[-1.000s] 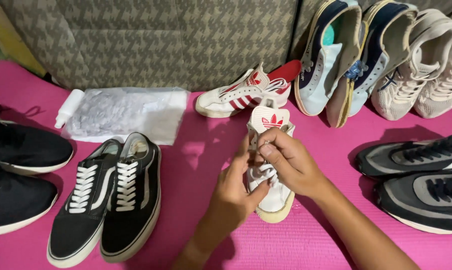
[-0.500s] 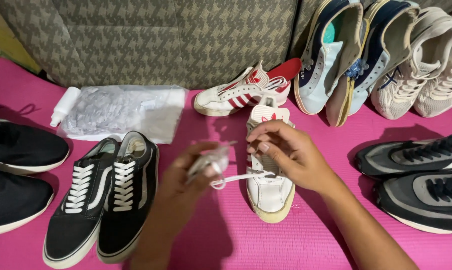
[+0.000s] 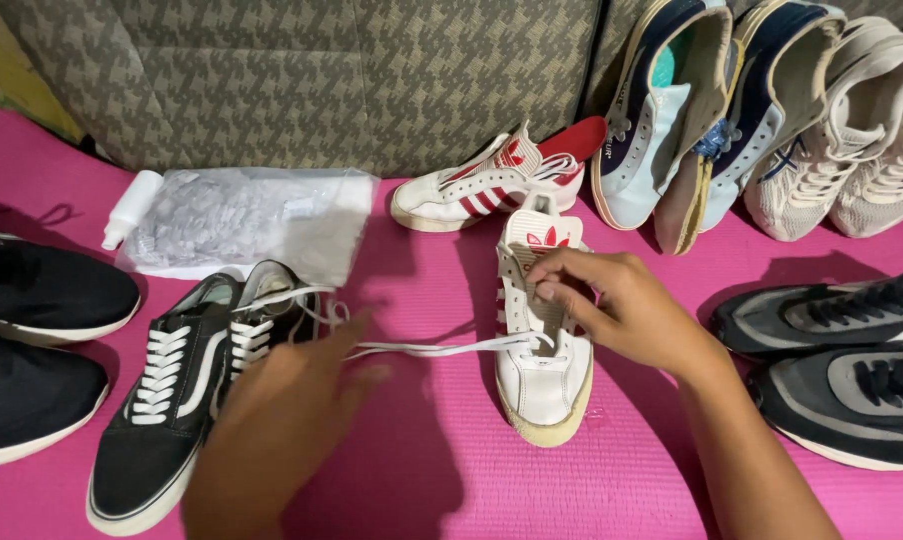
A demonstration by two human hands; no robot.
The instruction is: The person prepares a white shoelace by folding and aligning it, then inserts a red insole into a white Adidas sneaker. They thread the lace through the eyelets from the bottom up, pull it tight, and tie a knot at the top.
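Right hand pinches white sneaker; left hand pulls its lace.

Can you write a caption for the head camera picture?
Right hand steadies white leather sneaker while left hand draws white lace sideways.
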